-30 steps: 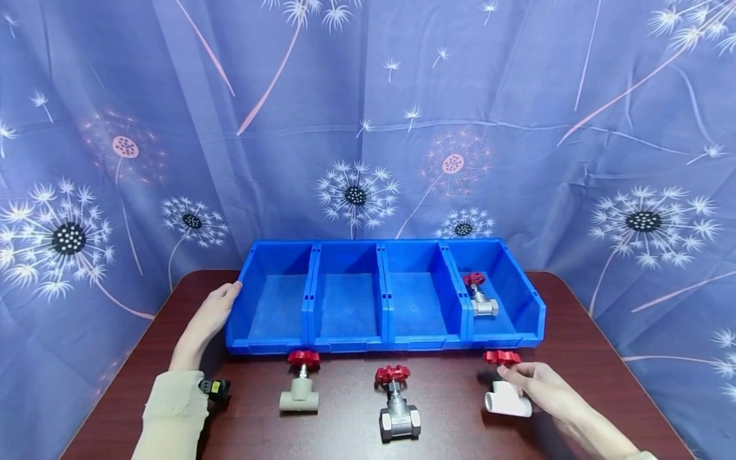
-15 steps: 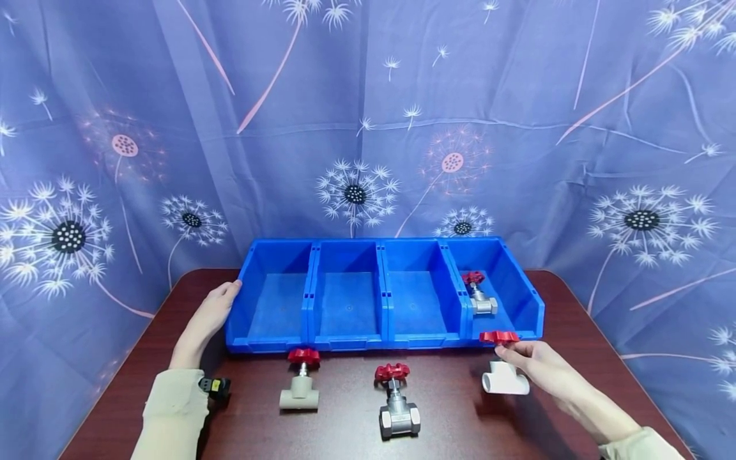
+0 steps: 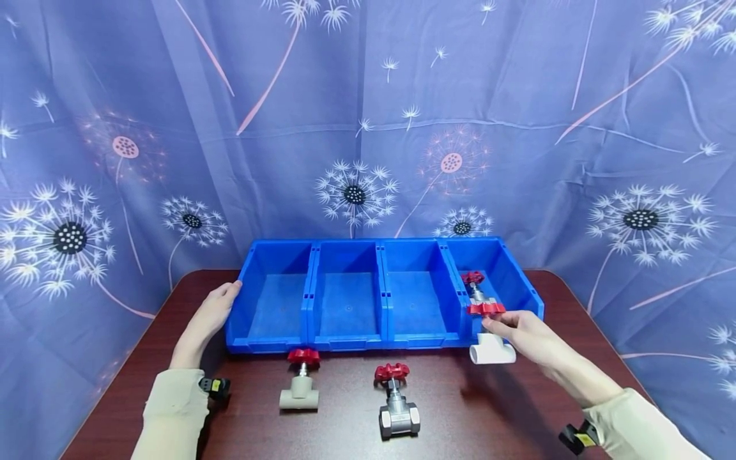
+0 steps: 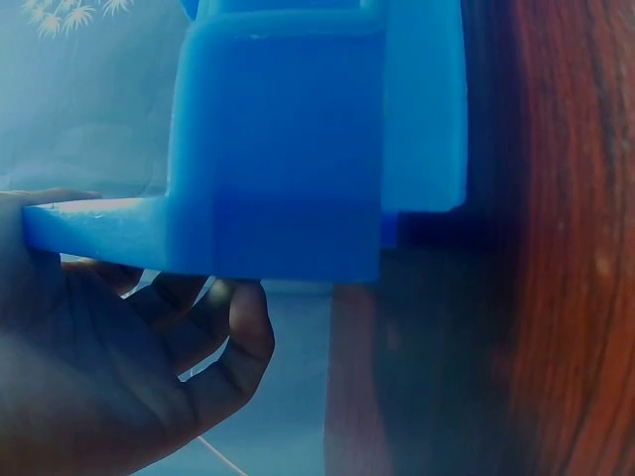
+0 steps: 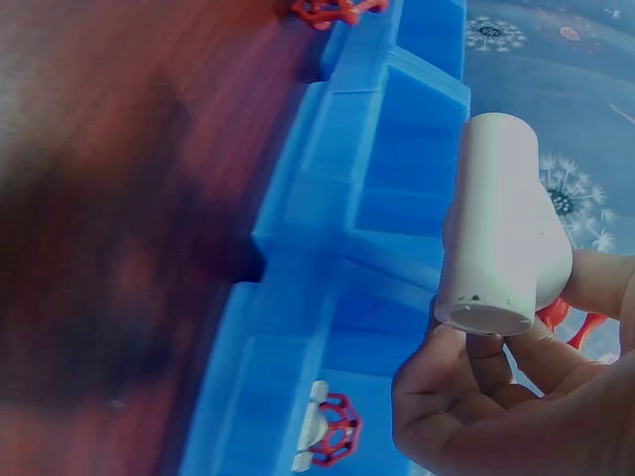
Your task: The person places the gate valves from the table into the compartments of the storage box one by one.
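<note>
My right hand [image 3: 531, 335] pinches a white plastic valve [image 3: 492, 349] just below its red handwheel [image 3: 485, 308]. The valve hangs above the front edge of the rightmost compartment; its white tee body fills the middle of the right wrist view [image 5: 496, 218]. My left hand [image 3: 213, 313] grips the left side of the blue four-bay storage bin [image 3: 347, 345], with the rim between thumb and fingers [image 4: 248, 327] in the left wrist view. Inside the rightmost compartment lies a metal valve [image 3: 482, 298] with a red handwheel, partly hidden by the held one.
On the dark wooden table [image 3: 345, 441], before the bin, stand a beige plastic valve [image 3: 300, 395] and a metal valve [image 3: 399, 415], both with red handwheels. A patterned blue curtain [image 3: 276, 172] hangs behind the bin.
My right hand has lifted the white valve off the table and carried it up and forward to the rightmost compartment's front edge. The left hand stays in place.
</note>
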The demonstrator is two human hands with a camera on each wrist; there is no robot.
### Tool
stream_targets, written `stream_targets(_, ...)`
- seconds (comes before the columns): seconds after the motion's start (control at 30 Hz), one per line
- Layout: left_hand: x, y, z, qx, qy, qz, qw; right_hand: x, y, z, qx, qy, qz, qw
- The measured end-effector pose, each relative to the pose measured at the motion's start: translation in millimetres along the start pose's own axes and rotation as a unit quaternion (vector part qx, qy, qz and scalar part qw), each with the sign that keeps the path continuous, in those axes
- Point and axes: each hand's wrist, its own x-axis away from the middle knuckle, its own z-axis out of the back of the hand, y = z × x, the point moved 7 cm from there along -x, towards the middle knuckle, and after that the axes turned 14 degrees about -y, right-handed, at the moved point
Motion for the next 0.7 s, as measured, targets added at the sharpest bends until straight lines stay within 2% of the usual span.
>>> stream_targets(0.17,-0.5,-0.8,0.0,0.001,0.0,0.0,1.0,-9,-18,3,0.018,0.002,0.006,1.0)
stream_targets(0.43,0.2,-0.1,-0.4,0.004,0.001,0.002,1.0,-31,-37,1,0.015,0.0,0.004,1.0)
stream_targets(0.7,0.5,0.9,0.1,0.008,0.002,0.006,1.0,-55,-53,-2,-0.009,0.001,0.012,1.0)
